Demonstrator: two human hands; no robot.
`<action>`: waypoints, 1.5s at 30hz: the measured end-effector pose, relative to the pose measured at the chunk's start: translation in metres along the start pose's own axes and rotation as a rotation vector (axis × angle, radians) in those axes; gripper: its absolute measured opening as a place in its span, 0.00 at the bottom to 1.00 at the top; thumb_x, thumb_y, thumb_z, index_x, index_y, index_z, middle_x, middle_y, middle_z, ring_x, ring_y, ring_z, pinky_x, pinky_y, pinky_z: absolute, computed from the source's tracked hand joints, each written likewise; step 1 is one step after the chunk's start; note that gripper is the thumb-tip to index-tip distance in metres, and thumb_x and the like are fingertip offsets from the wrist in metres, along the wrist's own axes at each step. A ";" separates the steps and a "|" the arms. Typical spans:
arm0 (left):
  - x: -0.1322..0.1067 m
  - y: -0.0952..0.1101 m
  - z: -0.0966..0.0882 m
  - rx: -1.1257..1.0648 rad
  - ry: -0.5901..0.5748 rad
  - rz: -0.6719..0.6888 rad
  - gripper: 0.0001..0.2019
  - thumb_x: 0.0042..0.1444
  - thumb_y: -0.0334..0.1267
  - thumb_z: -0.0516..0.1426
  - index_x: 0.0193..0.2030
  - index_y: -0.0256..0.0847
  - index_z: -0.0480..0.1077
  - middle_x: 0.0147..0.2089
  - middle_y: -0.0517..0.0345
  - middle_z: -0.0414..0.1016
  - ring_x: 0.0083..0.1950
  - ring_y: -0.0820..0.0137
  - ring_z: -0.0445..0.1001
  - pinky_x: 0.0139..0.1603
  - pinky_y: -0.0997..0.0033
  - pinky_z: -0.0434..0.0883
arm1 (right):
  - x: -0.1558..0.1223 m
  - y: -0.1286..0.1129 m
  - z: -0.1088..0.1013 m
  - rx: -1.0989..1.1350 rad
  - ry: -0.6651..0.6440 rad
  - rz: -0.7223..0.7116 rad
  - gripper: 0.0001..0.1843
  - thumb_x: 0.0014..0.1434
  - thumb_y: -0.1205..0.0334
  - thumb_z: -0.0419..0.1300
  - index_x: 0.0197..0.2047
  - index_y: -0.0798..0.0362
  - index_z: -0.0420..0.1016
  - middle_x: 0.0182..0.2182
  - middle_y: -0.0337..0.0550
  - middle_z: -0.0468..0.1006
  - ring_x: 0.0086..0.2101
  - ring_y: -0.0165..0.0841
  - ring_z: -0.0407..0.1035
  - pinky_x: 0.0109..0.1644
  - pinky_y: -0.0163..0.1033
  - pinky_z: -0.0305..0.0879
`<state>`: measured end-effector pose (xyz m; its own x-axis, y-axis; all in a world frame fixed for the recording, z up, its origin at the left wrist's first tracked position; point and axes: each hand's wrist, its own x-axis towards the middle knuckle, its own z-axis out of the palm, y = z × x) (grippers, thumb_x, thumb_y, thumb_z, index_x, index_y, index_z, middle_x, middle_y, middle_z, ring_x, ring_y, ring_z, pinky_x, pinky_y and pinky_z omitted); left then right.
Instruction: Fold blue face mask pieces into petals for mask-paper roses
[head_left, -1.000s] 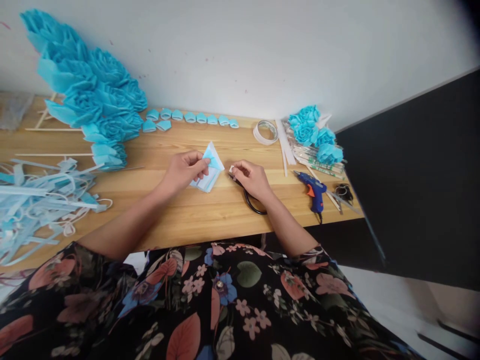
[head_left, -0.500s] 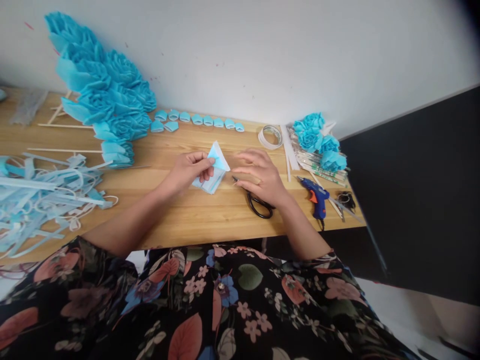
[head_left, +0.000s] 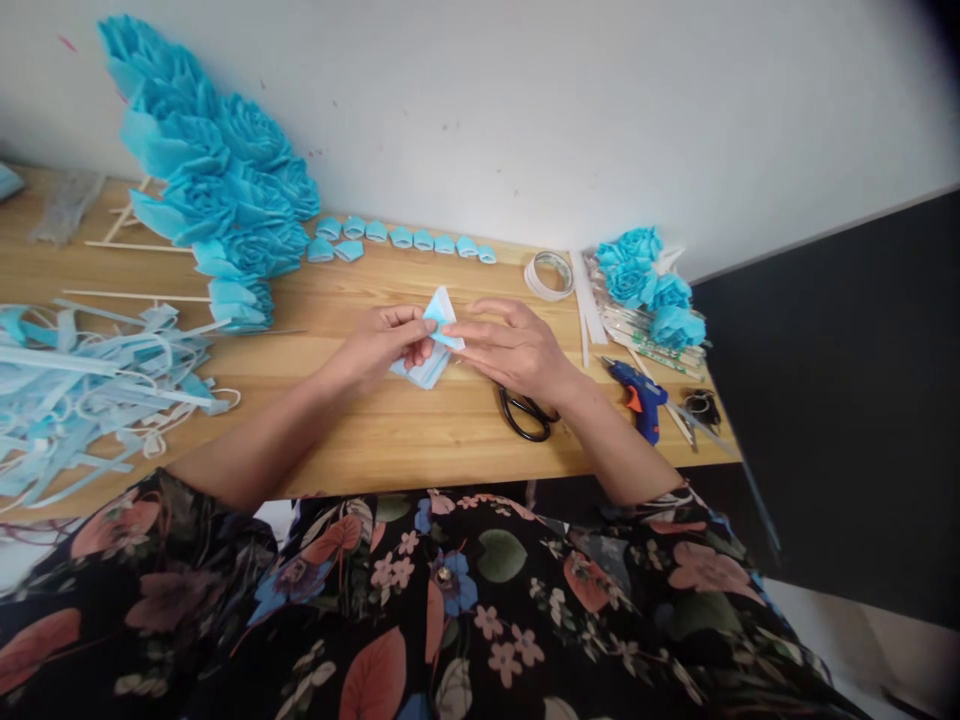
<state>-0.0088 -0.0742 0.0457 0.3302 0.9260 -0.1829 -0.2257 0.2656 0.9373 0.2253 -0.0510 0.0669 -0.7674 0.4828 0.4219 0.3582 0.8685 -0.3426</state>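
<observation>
Between thumb and fingers, my left hand (head_left: pixel 390 342) pinches a small folded piece of blue-and-white mask fabric (head_left: pixel 444 308), bent to a triangle. My right hand (head_left: pixel 514 345) reaches in from the right, its fingertips closed on the lower right edge of that piece. Just below, other flat blue mask pieces (head_left: pixel 426 372) lie on the wooden table (head_left: pixel 390 440). Black-handled scissors (head_left: pixel 526 412) rest under my right hand, which hides their blades.
Behind my hands lies a row of small folded blue pieces (head_left: pixel 401 238), with a tape roll (head_left: pixel 548 275). Blue fabric flowers (head_left: pixel 247 190) stand left above cut mask straps (head_left: pixel 97 380). A glue gun (head_left: pixel 639 398) and more blue flowers (head_left: pixel 651 285) are on the right.
My right hand has moved left from beside the folded piece, and its fingers now meet the fabric. My left hand keeps its pinch. The view has shifted slightly.
</observation>
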 end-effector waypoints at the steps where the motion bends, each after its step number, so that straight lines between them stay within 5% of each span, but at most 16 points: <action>1: 0.000 -0.001 -0.001 0.022 0.002 0.012 0.18 0.48 0.47 0.70 0.24 0.39 0.68 0.21 0.61 0.72 0.20 0.79 0.66 0.22 0.78 0.64 | 0.000 0.001 0.000 0.007 -0.008 -0.013 0.12 0.70 0.56 0.60 0.52 0.39 0.83 0.52 0.41 0.83 0.59 0.40 0.71 0.63 0.53 0.72; 16: -0.001 0.000 -0.002 0.255 0.019 0.106 0.15 0.52 0.46 0.66 0.25 0.38 0.70 0.22 0.60 0.74 0.21 0.79 0.66 0.24 0.79 0.65 | -0.001 0.005 0.015 0.090 0.117 -0.022 0.15 0.69 0.49 0.59 0.52 0.42 0.82 0.48 0.45 0.83 0.52 0.41 0.72 0.59 0.57 0.70; 26: -0.001 -0.002 -0.003 0.284 0.018 0.141 0.18 0.52 0.50 0.67 0.26 0.38 0.71 0.24 0.59 0.74 0.23 0.79 0.67 0.25 0.78 0.66 | -0.005 0.002 0.019 0.274 0.121 0.127 0.16 0.69 0.47 0.59 0.53 0.42 0.82 0.68 0.46 0.70 0.67 0.44 0.62 0.62 0.56 0.70; 32: -0.001 -0.002 -0.003 0.305 0.022 0.126 0.17 0.52 0.49 0.66 0.26 0.37 0.71 0.23 0.59 0.74 0.22 0.79 0.67 0.24 0.79 0.66 | -0.002 0.004 0.021 0.450 0.159 0.092 0.12 0.69 0.52 0.61 0.48 0.46 0.84 0.48 0.46 0.82 0.49 0.36 0.76 0.57 0.48 0.71; 45: -0.001 -0.004 -0.003 0.336 -0.021 0.136 0.17 0.55 0.50 0.65 0.30 0.36 0.74 0.26 0.58 0.75 0.23 0.79 0.68 0.24 0.80 0.66 | 0.008 0.001 0.016 0.431 0.077 0.128 0.16 0.70 0.51 0.59 0.40 0.51 0.83 0.34 0.42 0.81 0.37 0.31 0.74 0.45 0.40 0.70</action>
<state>-0.0112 -0.0753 0.0416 0.3375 0.9402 -0.0466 0.0438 0.0338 0.9985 0.2106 -0.0475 0.0562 -0.6838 0.6042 0.4092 0.1810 0.6837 -0.7070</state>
